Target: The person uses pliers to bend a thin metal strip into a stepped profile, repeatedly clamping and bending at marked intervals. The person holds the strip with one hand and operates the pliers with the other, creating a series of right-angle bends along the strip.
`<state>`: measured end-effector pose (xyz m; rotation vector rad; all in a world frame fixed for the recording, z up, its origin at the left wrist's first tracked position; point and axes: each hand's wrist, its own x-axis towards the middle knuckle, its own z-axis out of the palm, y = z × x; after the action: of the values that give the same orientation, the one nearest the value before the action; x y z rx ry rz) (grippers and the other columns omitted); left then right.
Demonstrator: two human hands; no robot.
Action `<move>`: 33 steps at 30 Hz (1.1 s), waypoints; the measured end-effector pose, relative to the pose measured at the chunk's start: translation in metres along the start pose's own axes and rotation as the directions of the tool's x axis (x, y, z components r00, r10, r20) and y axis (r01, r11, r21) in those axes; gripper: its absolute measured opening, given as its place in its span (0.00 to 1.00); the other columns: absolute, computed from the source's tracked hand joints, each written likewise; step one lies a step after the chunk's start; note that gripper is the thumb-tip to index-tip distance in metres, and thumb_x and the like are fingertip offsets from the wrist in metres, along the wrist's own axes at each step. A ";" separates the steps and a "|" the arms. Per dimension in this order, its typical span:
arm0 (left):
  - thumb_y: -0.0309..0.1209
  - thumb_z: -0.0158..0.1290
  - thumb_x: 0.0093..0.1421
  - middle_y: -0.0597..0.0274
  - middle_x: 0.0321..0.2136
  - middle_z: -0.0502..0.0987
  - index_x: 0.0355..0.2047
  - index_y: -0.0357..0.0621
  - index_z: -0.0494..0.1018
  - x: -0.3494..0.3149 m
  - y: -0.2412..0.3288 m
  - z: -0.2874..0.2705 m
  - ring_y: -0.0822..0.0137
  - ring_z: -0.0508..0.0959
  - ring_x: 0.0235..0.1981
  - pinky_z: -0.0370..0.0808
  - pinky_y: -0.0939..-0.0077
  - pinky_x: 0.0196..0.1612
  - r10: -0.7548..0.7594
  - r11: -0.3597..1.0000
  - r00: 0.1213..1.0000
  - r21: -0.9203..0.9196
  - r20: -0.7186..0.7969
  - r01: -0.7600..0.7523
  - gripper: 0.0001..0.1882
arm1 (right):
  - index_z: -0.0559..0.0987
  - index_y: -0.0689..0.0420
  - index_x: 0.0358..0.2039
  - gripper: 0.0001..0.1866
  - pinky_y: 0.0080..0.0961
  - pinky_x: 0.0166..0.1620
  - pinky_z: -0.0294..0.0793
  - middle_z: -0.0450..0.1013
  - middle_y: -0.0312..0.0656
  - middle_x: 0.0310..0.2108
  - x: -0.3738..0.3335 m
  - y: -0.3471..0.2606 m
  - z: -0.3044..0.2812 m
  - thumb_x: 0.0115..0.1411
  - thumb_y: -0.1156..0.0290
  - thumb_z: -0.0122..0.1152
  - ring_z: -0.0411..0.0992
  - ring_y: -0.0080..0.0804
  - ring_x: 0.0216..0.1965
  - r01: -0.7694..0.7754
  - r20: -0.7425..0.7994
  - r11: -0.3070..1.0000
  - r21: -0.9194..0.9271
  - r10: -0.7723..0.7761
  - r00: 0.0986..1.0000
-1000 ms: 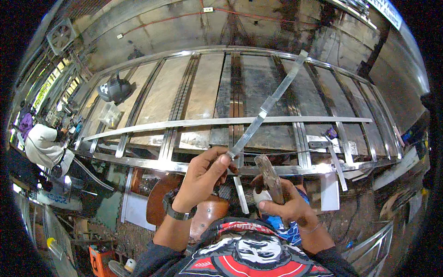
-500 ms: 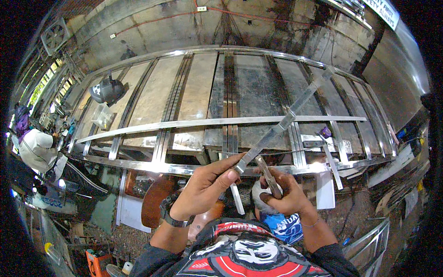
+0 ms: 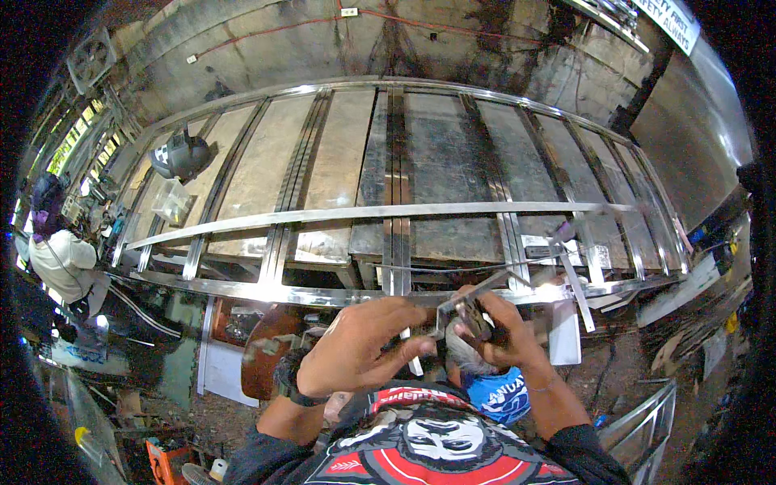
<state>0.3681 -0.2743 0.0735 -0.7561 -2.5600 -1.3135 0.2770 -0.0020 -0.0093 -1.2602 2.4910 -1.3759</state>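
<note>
In front of my chest my right hand (image 3: 505, 327) grips a jointed folding rule (image 3: 472, 317), its grey sections bunched between thumb and fingers. One section angles up and right, blurred by motion. My left hand (image 3: 364, 343), with a dark watch on its wrist, is beside the rule's left end. Its thumb and fingers are apart and hold nothing that I can make out. Beyond both hands lies a large shiny metal frame (image 3: 396, 174) of parallel tubes. A long flat metal bar (image 3: 356, 213) rests across those tubes.
A black welding helmet (image 3: 179, 155) and a clear plastic container (image 3: 171, 201) sit at the left of the frame. A short metal strip (image 3: 577, 291) leans over its near right edge. A person in blue (image 3: 503, 396) is below my right hand; another person (image 3: 61, 255) is at far left.
The long stretched-out rule has been folded down to short sections near my right hand. My left hand has let go of it, its fingers spreading. The person at far left has shifted.
</note>
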 end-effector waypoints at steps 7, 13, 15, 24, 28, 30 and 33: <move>0.34 0.65 0.52 0.59 0.36 0.78 0.36 0.47 0.77 -0.004 0.012 0.020 0.59 0.81 0.34 0.78 0.67 0.35 0.309 0.913 0.951 0.284 -0.011 -0.293 0.13 | 0.74 0.58 0.53 0.40 0.44 0.55 0.73 0.75 0.52 0.47 -0.006 0.016 -0.007 0.39 0.52 0.70 0.75 0.55 0.50 0.136 0.044 0.991 0.001 -0.136 0.990; 0.36 0.64 0.49 0.62 0.30 0.72 0.31 0.48 0.75 0.001 0.021 0.031 0.63 0.77 0.29 0.74 0.69 0.30 0.312 0.889 0.950 0.362 -0.028 -0.281 0.12 | 0.75 0.56 0.49 0.32 0.42 0.47 0.75 0.76 0.50 0.43 -0.014 0.035 0.007 0.43 0.63 0.74 0.76 0.53 0.44 0.142 -0.114 0.988 -0.058 -0.147 0.983; 0.35 0.64 0.48 0.61 0.29 0.72 0.31 0.48 0.75 0.001 0.021 0.035 0.62 0.77 0.29 0.74 0.69 0.30 0.273 0.899 0.962 0.359 -0.012 -0.251 0.12 | 0.75 0.56 0.48 0.26 0.42 0.43 0.75 0.75 0.49 0.39 -0.010 0.037 0.015 0.47 0.68 0.72 0.75 0.52 0.40 0.142 -0.182 0.989 -0.041 -0.147 0.972; 0.31 0.62 0.47 0.56 0.32 0.75 0.32 0.46 0.76 0.001 0.020 0.058 0.59 0.78 0.29 0.75 0.66 0.30 0.177 0.904 0.979 0.411 -0.102 -0.120 0.11 | 0.72 0.60 0.45 0.16 0.35 0.31 0.68 0.69 0.46 0.30 0.010 0.062 0.024 0.56 0.79 0.61 0.69 0.40 0.28 0.332 -0.262 0.935 -0.124 -0.354 0.898; 0.31 0.63 0.48 0.56 0.34 0.76 0.33 0.46 0.76 0.001 0.020 0.061 0.60 0.78 0.29 0.75 0.66 0.30 0.161 0.901 0.982 0.421 -0.094 -0.107 0.11 | 0.68 0.60 0.48 0.15 0.33 0.29 0.67 0.69 0.47 0.31 0.018 0.059 0.026 0.60 0.81 0.55 0.67 0.36 0.26 0.423 -0.288 0.894 -0.145 -0.447 0.847; 0.32 0.63 0.49 0.56 0.34 0.77 0.33 0.46 0.76 0.001 0.019 0.060 0.60 0.78 0.29 0.74 0.67 0.30 0.160 0.891 0.984 0.441 -0.078 -0.110 0.11 | 0.68 0.60 0.49 0.16 0.33 0.30 0.68 0.70 0.47 0.31 0.019 0.059 0.026 0.60 0.81 0.56 0.68 0.36 0.27 0.420 -0.292 0.898 -0.133 -0.440 0.849; 0.34 0.64 0.51 0.56 0.37 0.78 0.37 0.46 0.77 0.002 0.010 0.056 0.59 0.78 0.28 0.75 0.65 0.30 0.186 0.886 0.980 0.444 -0.069 -0.137 0.14 | 0.70 0.60 0.49 0.16 0.35 0.36 0.70 0.72 0.47 0.34 0.017 0.060 0.022 0.60 0.81 0.56 0.69 0.38 0.32 0.381 -0.253 0.918 -0.111 -0.397 0.882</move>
<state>0.3759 -0.2248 0.0477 -0.7577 -2.4995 -0.6669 0.2358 -0.0117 -0.0600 -1.7778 2.5574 -1.6721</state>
